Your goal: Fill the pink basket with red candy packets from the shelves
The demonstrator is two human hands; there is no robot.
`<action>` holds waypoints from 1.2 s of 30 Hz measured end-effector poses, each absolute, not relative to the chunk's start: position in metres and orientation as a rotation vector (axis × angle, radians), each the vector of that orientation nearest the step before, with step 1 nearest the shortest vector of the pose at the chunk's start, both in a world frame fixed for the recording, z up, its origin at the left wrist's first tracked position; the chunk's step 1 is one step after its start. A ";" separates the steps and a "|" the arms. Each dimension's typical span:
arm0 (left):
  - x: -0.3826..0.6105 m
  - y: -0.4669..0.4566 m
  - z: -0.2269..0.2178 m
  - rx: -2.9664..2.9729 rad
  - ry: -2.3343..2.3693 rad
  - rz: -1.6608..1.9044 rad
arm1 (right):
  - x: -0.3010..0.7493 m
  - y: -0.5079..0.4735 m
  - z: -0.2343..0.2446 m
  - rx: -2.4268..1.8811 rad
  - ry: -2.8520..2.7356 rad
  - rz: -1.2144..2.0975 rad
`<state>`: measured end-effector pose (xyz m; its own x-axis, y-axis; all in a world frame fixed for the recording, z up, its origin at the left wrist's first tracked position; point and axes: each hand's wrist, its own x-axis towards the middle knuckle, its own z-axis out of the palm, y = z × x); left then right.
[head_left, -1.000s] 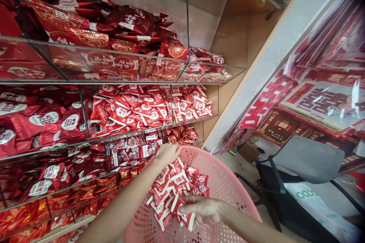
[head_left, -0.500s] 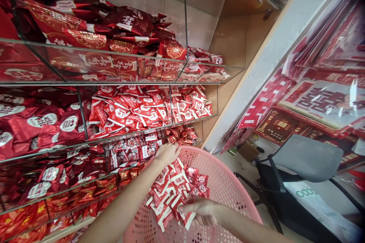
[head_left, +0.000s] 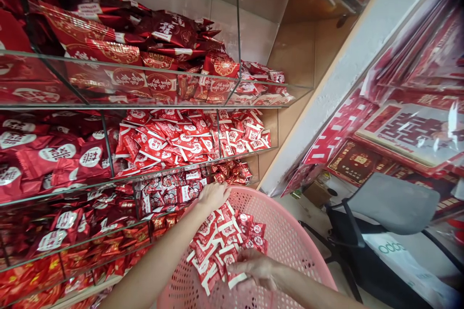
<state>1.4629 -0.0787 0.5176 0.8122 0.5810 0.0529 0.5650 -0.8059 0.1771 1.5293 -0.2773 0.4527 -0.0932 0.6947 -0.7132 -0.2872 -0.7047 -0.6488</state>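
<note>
A pink perforated plastic basket (head_left: 290,236) is held up against glass shelves full of red sweet packets. My left hand (head_left: 213,196) grips the basket's far rim, fingers curled over it. Inside the basket lies a heap of small red-and-white packets (head_left: 221,236). My right hand (head_left: 253,266) reaches into that heap from the lower right, its fingers closed on a few of the packets at the near edge of the pile.
Glass shelves (head_left: 155,106) with glass dividers hold piles of red packets on several levels. A white pillar (head_left: 344,72) stands to the right. A grey office chair (head_left: 387,203) stands on the floor at the right, under red wall decorations (head_left: 409,130).
My right hand has closed further round the packets at the near side of the heap and shifted slightly left. The left hand stays on the rim.
</note>
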 end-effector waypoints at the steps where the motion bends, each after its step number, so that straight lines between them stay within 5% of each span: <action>1: 1.463 -0.079 0.517 2.843 0.907 0.154 | 1.530 -0.279 0.455 -1.538 -0.496 1.883; 36: 1.464 -0.079 0.517 2.854 0.907 0.185 | 1.528 -0.268 0.453 -1.443 -0.556 1.859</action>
